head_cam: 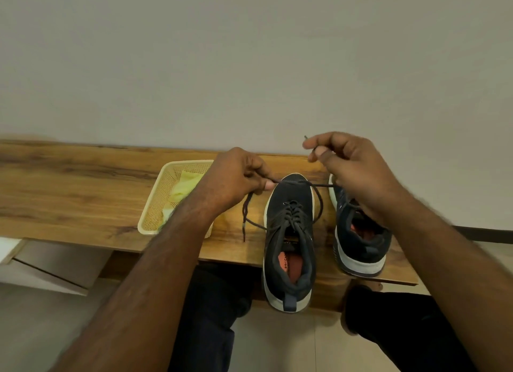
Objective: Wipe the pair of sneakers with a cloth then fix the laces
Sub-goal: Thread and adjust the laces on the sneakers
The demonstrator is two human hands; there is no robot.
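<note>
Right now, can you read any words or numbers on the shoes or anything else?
No text here reads clearly.
Insole of the nearer shoe: small dark marks, too blurred to read.
Tongue of that shoe: a small yellowish label, too small to read.
Other shoe, basket, cloth, bench: no writing shows.

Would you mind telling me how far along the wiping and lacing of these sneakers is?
Wiping looks finished: the yellow cloth lies in the cream plastic basket, out of hand. Lacing is under way: the left hand and right hand each pinch an end of the dark lace of the near dark sneaker. Its bow remains untied; the second dark sneaker is partly hidden, so its laces are unclear.
</note>
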